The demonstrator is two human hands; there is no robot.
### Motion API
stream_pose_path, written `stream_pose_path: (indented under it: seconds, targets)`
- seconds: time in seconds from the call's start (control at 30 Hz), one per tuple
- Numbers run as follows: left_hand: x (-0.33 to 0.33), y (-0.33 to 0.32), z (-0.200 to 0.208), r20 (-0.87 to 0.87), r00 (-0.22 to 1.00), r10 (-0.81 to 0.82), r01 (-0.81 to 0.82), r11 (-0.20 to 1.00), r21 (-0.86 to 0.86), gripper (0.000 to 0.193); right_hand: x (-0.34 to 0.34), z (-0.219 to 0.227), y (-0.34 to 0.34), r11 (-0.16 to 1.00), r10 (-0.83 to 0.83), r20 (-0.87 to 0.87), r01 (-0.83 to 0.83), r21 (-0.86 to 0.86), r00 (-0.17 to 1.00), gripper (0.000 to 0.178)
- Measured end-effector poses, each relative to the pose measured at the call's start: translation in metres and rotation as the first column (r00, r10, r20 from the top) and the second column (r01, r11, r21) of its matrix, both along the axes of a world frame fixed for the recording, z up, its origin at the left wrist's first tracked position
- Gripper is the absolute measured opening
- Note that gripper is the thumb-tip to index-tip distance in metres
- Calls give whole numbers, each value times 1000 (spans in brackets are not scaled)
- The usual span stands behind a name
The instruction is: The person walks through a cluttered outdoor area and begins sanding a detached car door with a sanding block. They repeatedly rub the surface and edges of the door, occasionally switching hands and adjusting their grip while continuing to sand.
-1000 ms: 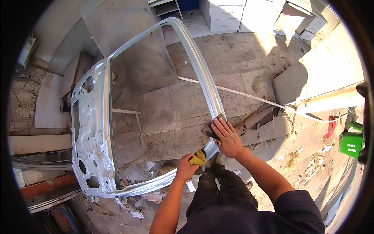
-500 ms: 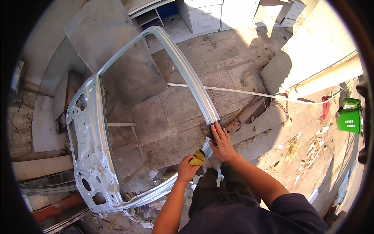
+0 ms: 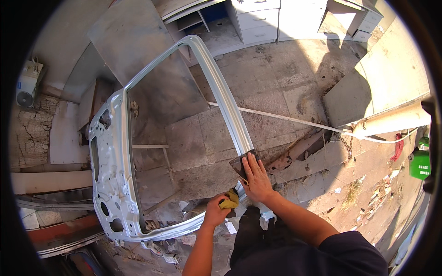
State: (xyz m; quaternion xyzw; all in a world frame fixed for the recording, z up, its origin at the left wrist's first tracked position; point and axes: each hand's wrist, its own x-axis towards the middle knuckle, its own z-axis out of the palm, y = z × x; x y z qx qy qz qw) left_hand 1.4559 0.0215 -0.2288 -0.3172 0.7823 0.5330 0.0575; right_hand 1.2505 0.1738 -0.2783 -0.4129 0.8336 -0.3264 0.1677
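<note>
A silver-grey car door shell [image 3: 131,184], with an open window frame and several holes in its inner panel, stands tilted in front of me. My right hand [image 3: 258,183] lies nearly flat with fingers extended, pressing a dark sheet like sandpaper [image 3: 238,166] over the near right side of the window frame. My left hand [image 3: 216,210] is closed around a crumpled yellow cloth [image 3: 231,198] with a black part, close to the frame's lower right corner. Whether the cloth touches the frame I cannot tell.
White drawer cabinets [image 3: 258,20] line the far side. A pale pole [image 3: 294,120] crosses the paved floor behind the door. A green bin [image 3: 420,164] stands at the far right, amid scattered debris. Planks and metal strips [image 3: 55,184] lie to the left, below an outdoor air-conditioner unit [image 3: 30,87].
My right hand and the dark sheet have slid toward me along the frame. The whole view has shifted slightly. My left hand still grips the yellow cloth.
</note>
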Motion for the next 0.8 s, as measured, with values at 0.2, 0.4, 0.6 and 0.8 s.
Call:
stream_pose_path:
  seconds: [0.2,0.4,0.6,0.8]
  targets:
    - [-30,22,-9,-29,999,-27,24,994,-109,38,-112,-6,-93,999,11,-82,-15,-49,997,86]
    - [-33,25,-24,26,994,-104,106,993,-58,43,-208,3,-167,999,-34,-75,35,13,997,77]
    - [-37,22,-20,-114,991,-74,66,995,-68,43,-43,3,-32,998,18,57,-14,-63,998,89]
    - [-59,36,-24,-45,998,-34,31,996,-85,44,-91,7,-74,999,-14,7,14,-33,1000,88]
